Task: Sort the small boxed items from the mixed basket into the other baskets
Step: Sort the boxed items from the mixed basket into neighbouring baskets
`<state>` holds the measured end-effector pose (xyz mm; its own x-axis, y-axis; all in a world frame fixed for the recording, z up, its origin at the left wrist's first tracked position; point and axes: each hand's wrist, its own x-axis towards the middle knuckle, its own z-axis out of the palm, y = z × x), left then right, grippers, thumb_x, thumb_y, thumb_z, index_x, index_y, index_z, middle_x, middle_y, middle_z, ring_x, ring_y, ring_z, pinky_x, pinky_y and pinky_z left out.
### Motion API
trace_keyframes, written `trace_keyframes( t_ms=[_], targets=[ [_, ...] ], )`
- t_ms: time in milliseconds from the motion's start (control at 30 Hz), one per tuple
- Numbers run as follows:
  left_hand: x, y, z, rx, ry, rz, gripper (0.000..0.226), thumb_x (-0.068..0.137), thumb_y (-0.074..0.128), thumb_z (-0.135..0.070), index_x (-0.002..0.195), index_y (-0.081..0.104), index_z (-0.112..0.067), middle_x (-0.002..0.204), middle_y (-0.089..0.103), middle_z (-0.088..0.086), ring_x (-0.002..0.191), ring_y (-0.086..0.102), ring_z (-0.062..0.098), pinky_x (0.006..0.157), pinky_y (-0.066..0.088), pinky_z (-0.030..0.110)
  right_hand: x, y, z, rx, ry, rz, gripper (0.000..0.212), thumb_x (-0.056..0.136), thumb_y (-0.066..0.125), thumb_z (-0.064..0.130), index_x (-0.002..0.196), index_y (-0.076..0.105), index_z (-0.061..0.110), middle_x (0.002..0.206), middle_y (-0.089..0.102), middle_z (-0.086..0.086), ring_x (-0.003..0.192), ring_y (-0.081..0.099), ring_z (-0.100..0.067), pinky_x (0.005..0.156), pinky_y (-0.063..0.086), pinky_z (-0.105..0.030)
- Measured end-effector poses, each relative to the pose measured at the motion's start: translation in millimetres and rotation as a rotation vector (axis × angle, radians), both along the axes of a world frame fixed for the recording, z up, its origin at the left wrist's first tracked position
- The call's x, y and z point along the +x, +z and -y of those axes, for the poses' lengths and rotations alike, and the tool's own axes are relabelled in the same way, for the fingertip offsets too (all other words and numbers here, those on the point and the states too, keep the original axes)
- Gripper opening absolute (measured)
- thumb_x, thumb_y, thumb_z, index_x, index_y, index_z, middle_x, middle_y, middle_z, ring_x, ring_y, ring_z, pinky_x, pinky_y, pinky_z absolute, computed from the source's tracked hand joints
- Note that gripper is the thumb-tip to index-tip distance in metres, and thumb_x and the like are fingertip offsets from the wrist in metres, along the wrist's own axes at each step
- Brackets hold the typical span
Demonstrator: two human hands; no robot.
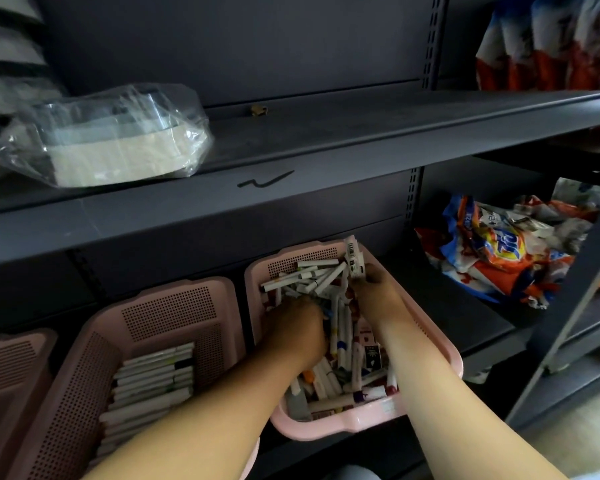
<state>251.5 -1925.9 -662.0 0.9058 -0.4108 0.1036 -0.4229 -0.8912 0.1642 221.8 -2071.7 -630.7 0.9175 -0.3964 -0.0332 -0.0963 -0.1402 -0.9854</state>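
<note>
Right hand (374, 289) pinching barcoded small boxes (355, 259), left hand (291, 329) buried in mixed basket (326, 427), grip unclear.

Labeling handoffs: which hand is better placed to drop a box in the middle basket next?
Probably right. The right hand pinches boxes held clear above the mixed basket; the left hand is nearer the middle basket but dug in, its grip hidden.

Upper shelf (326, 140), dark grey metal: carries a plastic-wrapped pale package (118, 143) at left and a small brown scrap (258, 110) near the back wall.
Lower shelf (465, 306): carries left basket (11, 358), middle basket (167, 306) and right basket (440, 344) side by side, with detergent bags (499, 251) further right.
</note>
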Motion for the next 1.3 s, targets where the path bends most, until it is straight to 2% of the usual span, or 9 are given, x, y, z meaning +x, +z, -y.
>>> trace_keyframes(
  t_ms=[67, 133, 333, 533, 733, 833, 1000, 1133, 1300],
  targets=[
    [0, 1, -5, -0.051, -0.023, 0.002, 0.020, 0.083, 0.067, -0.036, 0.072, 0.062, -0.020, 0.081, 0.064, -0.005, 0.082, 0.067, 0.020, 0.074, 0.055, 0.030, 2, 0, 1, -0.007, -0.017, -0.021, 0.022, 0.104, 0.049, 0.027, 0.092, 0.061, 0.042, 0.091, 0.066, 0.014, 0.082, 0.060, 0.002, 0.065, 0.042, -0.016],
    [0, 3, -8, -0.106, -0.031, 0.012, 0.034, 0.088, 0.068, -0.033, 0.061, 0.048, -0.023, 0.072, 0.055, -0.006, 0.076, 0.063, 0.019, 0.065, 0.044, 0.026, 1, 0, 3, 0.020, -0.009, -0.015, 0.024, 0.104, 0.050, 0.028, 0.088, 0.060, 0.043, 0.093, 0.068, 0.015, 0.082, 0.060, 0.005, 0.067, 0.046, -0.016],
    [7, 12, -25, -0.205, -0.039, 0.028, 0.019, 0.093, 0.060, -0.026, 0.101, 0.077, -0.023, 0.098, 0.074, -0.004, 0.091, 0.069, 0.018, 0.079, 0.057, 0.029, 2, -4, 15, 0.195, -0.198, 0.029, 0.014, 0.104, 0.048, 0.022, 0.100, 0.060, 0.028, 0.089, 0.069, 0.000, 0.076, 0.067, -0.013, 0.060, 0.050, -0.027],
    [13, 11, -34, -0.424, 0.002, -0.123, 0.015, 0.095, 0.065, -0.027, 0.099, 0.078, -0.030, 0.097, 0.074, -0.013, 0.091, 0.069, 0.007, 0.083, 0.058, 0.029, -2, 1, 15, 0.281, -0.195, 0.078, 0.014, 0.102, 0.056, 0.029, 0.095, 0.069, 0.029, 0.087, 0.076, -0.002, 0.084, 0.074, -0.021, 0.080, 0.060, -0.043],
    [11, 27, -26, -0.618, -0.032, -0.219, 0.009, 0.096, 0.070, -0.029, 0.101, 0.075, -0.034, 0.096, 0.071, -0.019, 0.096, 0.066, 0.002, 0.087, 0.053, 0.022, -11, 13, 6, 0.318, -0.003, 0.069, 0.017, 0.101, 0.057, 0.024, 0.112, 0.070, 0.021, 0.098, 0.078, -0.003, 0.088, 0.076, -0.019, 0.071, 0.060, -0.033],
    [2, 35, -19, -0.625, -0.093, -0.340, 0.009, 0.096, 0.071, -0.031, 0.104, 0.074, -0.034, 0.103, 0.074, -0.014, 0.100, 0.068, 0.006, 0.093, 0.055, 0.028, -10, 20, 0, 0.363, 0.020, 0.099, 0.022, 0.101, 0.056, 0.017, 0.120, 0.068, 0.015, 0.100, 0.077, -0.008, 0.090, 0.076, -0.026, 0.080, 0.061, -0.043],
    [-13, 33, -21, -0.330, -0.162, -0.240, 0.015, 0.096, 0.070, -0.032, 0.106, 0.079, -0.027, 0.104, 0.076, -0.010, 0.095, 0.069, 0.009, 0.089, 0.057, 0.030, -9, 26, 0, 0.314, -0.019, 0.087, 0.015, 0.101, 0.058, 0.016, 0.108, 0.070, 0.008, 0.095, 0.076, -0.015, 0.089, 0.074, -0.035, 0.087, 0.058, -0.053],
    [-19, 34, -28, 0.001, -0.179, -0.171, 0.019, 0.096, 0.060, -0.029, 0.102, 0.078, -0.029, 0.104, 0.073, -0.008, 0.095, 0.067, 0.015, 0.088, 0.057, 0.033, -16, 28, 5, 0.240, 0.005, 0.050, 0.014, 0.102, 0.057, 0.022, 0.107, 0.068, 0.016, 0.091, 0.078, -0.007, 0.084, 0.076, -0.026, 0.082, 0.060, -0.044],
    [-30, 33, -26, 0.346, -0.280, -0.151, 0.036, 0.103, 0.047, -0.032, 0.137, 0.060, -0.036, 0.131, 0.065, -0.002, 0.119, 0.059, 0.021, 0.094, 0.043, 0.030, -20, 23, 5, 0.241, 0.005, 0.019, 0.017, 0.102, 0.056, 0.022, 0.114, 0.067, 0.021, 0.094, 0.078, -0.003, 0.079, 0.076, -0.019, 0.067, 0.058, -0.035]
  ],
)
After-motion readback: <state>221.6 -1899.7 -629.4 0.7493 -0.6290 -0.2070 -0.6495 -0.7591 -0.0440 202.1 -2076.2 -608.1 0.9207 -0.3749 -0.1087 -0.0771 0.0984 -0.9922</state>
